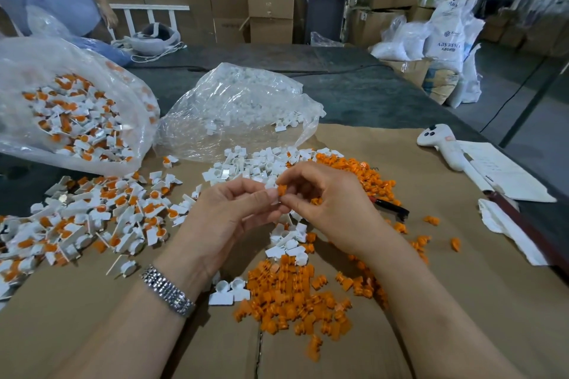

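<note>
Hiding most of the white housing [271,182], the left hand [228,212] pinches it; the right hand [326,206] pinches the orange plug [282,189] at its fingertips' nine o'clock, against the housing.

Illumination is even, diffuse and moderately bright, entering from windows at the rear. Shadows on the brown cardboard-covered table [431,271] are soft. The clear plastic bag [234,108] shows glare. Edges bend and blur; centre remains sharp.

The small orange plastic plug [281,189] and small white plastic cap [271,183] are plain. The flat brown cardboard sheet [462,286] is unpatterned. The far-left clear plastic bag [37,52] holds white-and-orange pieces [80,120].
</note>
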{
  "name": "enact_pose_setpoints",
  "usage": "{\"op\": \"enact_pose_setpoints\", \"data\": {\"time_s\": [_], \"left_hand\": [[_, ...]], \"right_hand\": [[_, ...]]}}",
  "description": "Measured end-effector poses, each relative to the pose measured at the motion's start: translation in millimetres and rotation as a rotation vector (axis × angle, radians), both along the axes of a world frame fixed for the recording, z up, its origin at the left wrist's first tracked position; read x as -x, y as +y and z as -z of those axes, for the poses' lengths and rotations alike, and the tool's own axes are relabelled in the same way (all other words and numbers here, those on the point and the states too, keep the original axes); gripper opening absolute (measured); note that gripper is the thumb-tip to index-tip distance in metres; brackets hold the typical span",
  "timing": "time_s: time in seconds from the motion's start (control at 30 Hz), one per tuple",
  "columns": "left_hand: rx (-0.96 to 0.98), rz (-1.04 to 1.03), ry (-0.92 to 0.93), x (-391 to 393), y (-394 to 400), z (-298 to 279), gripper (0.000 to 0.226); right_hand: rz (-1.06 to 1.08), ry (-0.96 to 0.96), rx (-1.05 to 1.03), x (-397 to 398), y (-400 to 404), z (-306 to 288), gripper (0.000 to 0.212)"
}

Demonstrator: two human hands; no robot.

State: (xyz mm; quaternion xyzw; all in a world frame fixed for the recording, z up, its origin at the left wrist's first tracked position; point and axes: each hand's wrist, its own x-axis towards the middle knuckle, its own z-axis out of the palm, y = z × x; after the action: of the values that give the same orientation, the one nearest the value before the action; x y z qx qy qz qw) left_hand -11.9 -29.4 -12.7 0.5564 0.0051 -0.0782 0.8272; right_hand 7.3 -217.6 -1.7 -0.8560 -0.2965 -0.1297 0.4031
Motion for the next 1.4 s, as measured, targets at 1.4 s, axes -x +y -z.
{"op": "enact_pose_setpoints", "data": {"time_s": [1.4], "left_hand": [[0.041, -0.172, -0.049, -4.5, 10.2, -2.3, 0.023]], "right_hand": [[0.024, 0.740, -0.069, 18.5, -19.0, -36.3, 0.020]]}}
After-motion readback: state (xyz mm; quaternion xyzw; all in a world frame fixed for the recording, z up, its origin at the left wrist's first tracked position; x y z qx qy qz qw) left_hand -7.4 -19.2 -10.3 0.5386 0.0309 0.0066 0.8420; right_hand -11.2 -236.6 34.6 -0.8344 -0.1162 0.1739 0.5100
